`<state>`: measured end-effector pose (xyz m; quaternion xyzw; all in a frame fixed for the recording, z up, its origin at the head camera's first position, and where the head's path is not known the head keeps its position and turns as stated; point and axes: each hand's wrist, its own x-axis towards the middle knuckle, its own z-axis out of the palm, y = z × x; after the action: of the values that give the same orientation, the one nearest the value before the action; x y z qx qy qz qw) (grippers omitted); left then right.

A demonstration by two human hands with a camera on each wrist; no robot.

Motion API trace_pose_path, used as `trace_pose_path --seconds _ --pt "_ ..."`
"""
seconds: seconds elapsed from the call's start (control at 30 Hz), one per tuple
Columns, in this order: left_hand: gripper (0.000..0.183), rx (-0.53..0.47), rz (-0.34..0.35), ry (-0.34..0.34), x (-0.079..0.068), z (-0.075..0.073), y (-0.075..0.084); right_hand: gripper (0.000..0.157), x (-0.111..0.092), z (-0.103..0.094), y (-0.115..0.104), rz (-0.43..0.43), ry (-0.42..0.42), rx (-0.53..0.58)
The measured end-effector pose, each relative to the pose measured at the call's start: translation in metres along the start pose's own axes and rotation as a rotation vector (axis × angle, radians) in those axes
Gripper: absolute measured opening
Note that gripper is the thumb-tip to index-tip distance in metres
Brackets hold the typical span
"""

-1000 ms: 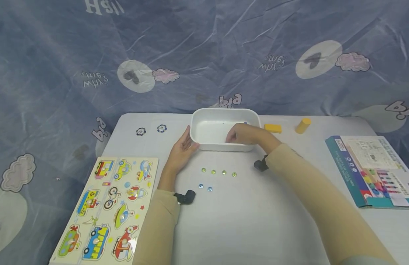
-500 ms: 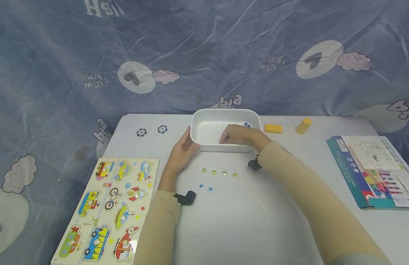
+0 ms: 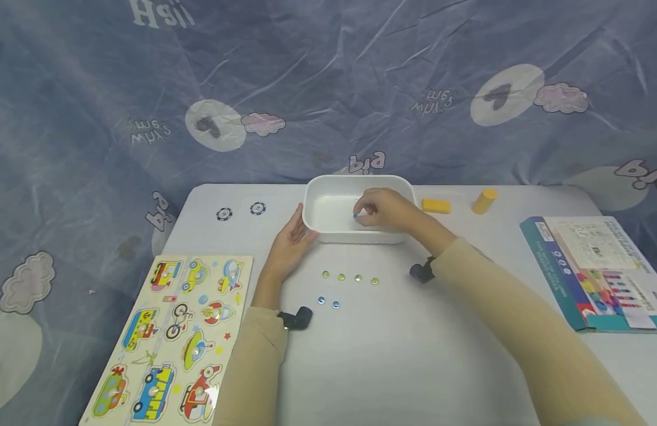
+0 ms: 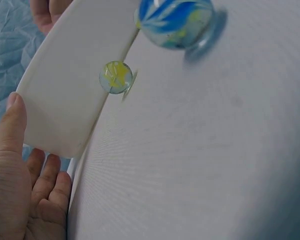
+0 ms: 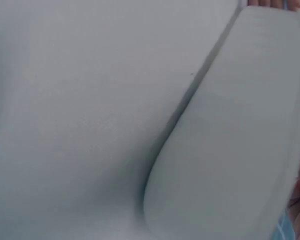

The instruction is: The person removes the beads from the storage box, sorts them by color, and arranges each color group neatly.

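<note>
The right hand (image 3: 386, 208) pinches a small blue thing (image 3: 356, 215) between thumb and fingertips, over the middle of the white bin (image 3: 355, 238). Its wrist crosses the near wall, with room between the fingertips and the bin's left end, where the left hand (image 3: 289, 251) grips the near corner, thumb on the rim and fingers along the outside. The bin's back wall sits close to the surface's (image 3: 392, 367) far edge; a yellow block (image 3: 436, 206) lies just beyond its right end.

Toward the person, past a strip of surface, four yellow-streaked marbles (image 3: 358, 278) form a row, with two blue-streaked marbles (image 3: 336, 305) nearer still. A puzzle board (image 3: 166, 340) bounds the space on the left, a flat box (image 3: 595, 272) on the right.

The right hand and wrist hide part of the bin's interior. The blue thing barely shows, and its height above the bin floor is hard to tell. In the right wrist view, the fingers are cut off at the margin.
</note>
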<state>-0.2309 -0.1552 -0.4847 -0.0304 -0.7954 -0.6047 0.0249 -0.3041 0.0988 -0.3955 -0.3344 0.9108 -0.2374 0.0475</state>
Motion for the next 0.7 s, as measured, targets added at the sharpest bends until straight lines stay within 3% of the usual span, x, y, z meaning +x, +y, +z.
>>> trace_pose_path --seconds 0.17,0.33,0.53,0.7 --pt "0.08 0.016 0.007 0.006 0.002 0.001 -0.006 0.012 -0.023 -0.01 -0.016 -0.051 0.096 0.016" --pt "0.077 0.009 0.014 0.003 0.002 0.0 -0.009 0.012 -0.048 -0.007 -0.032 -0.082 0.118 0.061" --pt "0.073 0.011 0.014 0.005 0.002 0.001 -0.009 0.013 -0.077 0.009 -0.046 -0.043 0.057 0.135" --pt "0.075 0.01 0.015 0.002 0.002 0.001 -0.007 0.013 -0.091 0.029 -0.051 0.028 -0.05 0.17"
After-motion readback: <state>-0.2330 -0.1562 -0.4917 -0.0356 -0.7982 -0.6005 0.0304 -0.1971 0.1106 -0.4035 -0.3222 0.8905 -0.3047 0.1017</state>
